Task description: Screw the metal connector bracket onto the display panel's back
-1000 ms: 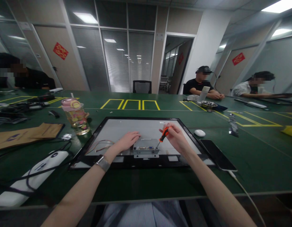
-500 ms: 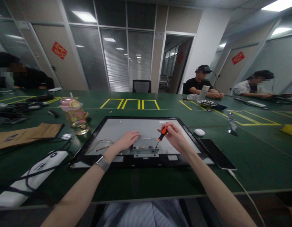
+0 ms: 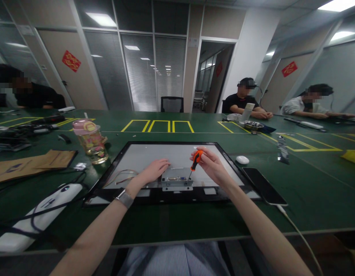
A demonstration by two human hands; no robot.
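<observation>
In my right hand (image 3: 211, 163) is a screwdriver (image 3: 197, 159) with an orange and black handle, gripped between the fingers. Its thin shaft points down to the right end of a metal bracket (image 3: 177, 184) with connector ports along it. The bracket sits on the near part of a flat display panel (image 3: 139, 155) with a black frame, lying on the table. My left hand (image 3: 154, 170) lies flat with fingers stretched out beside the bracket's left end, holding nothing. Thin wires (image 3: 124, 175) run over the panel left of that hand. The exact spot under the screwdriver tip is too small to tell.
Right of the panel lie a white rounded case (image 3: 242, 160) and a phone (image 3: 265, 186) with a cable. To the left stand a pink-lidded cup (image 3: 92, 143), a brown paper bag (image 3: 30, 165) and a white power strip (image 3: 41, 216). Several people sit at the table's far side.
The screwdriver handle has tipped a little more upright and slightly left, with my right hand turning along. The left hand and the panel have stayed in place.
</observation>
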